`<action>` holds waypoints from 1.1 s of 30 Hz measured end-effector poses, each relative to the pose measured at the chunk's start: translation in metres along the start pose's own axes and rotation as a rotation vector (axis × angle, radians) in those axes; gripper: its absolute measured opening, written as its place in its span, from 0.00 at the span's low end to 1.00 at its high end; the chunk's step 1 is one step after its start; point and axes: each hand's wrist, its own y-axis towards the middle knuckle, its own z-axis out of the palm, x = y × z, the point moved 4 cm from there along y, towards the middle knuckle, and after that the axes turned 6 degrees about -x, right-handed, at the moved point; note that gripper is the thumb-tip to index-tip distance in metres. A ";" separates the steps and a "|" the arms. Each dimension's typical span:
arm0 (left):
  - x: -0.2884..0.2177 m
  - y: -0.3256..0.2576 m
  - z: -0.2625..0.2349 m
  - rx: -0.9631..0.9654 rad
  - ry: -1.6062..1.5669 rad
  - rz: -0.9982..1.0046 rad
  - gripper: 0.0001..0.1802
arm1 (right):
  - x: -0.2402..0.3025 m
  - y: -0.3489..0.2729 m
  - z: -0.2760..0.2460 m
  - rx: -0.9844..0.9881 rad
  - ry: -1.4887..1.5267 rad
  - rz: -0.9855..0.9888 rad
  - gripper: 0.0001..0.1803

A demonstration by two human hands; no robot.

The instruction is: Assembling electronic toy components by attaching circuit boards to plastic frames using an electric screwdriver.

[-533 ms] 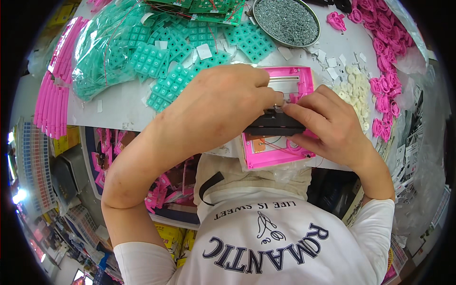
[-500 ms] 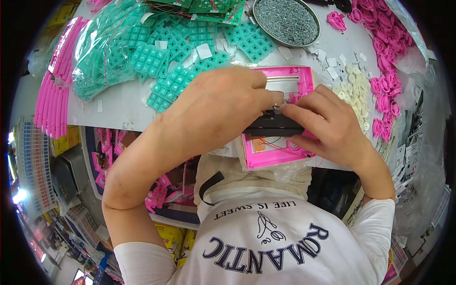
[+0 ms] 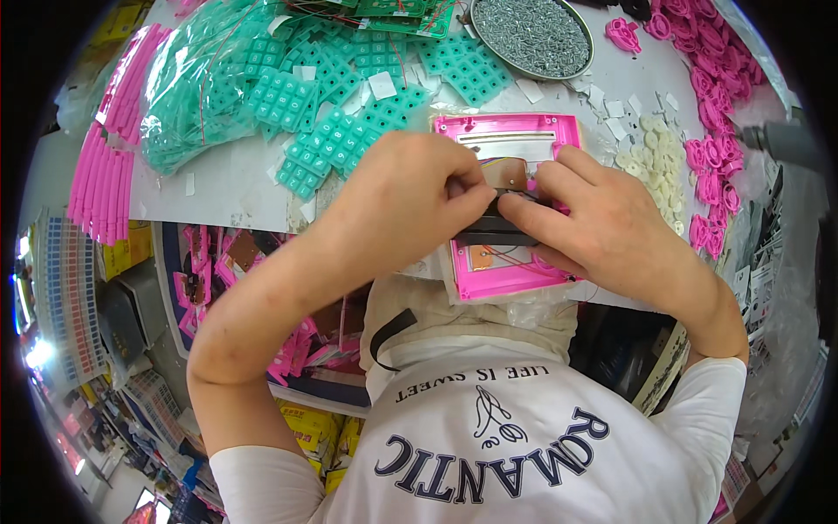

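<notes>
A pink plastic casing [image 3: 489, 284] lies open at the table's front edge, with red wires and a small copper-coloured piece inside. Across its middle sits a long black plastic part [image 3: 497, 230]. My right hand [image 3: 607, 223] grips this black part from the right, thumb and fingers around its end. At its left upper edge my left hand [image 3: 428, 188] is closed, thumb and forefinger pinched together; whatever is between them is too small or hidden. Just beyond the fingers, a brown circuit board [image 3: 504, 173] with thin coloured wires shows inside the casing.
Teal rubber keypads [image 3: 305, 162] lie left, some in a clear bag [image 3: 179, 113]. A round tray of screws [image 3: 532, 39] stands behind. Cream plastic pieces [image 3: 655, 166] and pink parts [image 3: 711, 148] lie right, near a grey tool [image 3: 781, 144]. Pink strips [image 3: 105, 175] hang at the left edge.
My left hand has drawn back slightly toward me and its fingers have tightened into a pinch. More of the brown board now shows. A grey tool has come into view at the right.
</notes>
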 end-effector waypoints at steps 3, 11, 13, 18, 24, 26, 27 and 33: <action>-0.006 0.013 -0.006 0.035 0.078 0.118 0.07 | 0.002 -0.001 -0.002 -0.006 0.012 0.008 0.26; -0.023 0.018 -0.004 0.174 0.306 0.293 0.08 | 0.012 -0.003 0.001 -0.051 -0.035 0.030 0.26; -0.024 0.017 -0.003 0.176 0.299 0.309 0.08 | 0.014 -0.005 0.002 -0.049 -0.039 0.056 0.27; -0.009 0.025 -0.004 0.207 0.209 0.303 0.08 | 0.010 -0.002 0.000 -0.027 0.049 0.113 0.31; -0.011 0.031 -0.006 0.279 0.220 0.284 0.08 | 0.011 -0.005 0.001 -0.016 0.044 0.140 0.35; -0.012 0.034 -0.005 0.286 0.233 0.299 0.08 | 0.007 -0.005 0.001 -0.021 0.086 0.139 0.36; -0.012 0.037 -0.004 0.291 0.239 0.307 0.08 | 0.005 -0.005 0.001 -0.024 0.107 0.140 0.37; -0.016 0.125 -0.012 -0.176 0.553 0.471 0.10 | -0.003 -0.006 -0.003 -0.062 0.187 0.178 0.40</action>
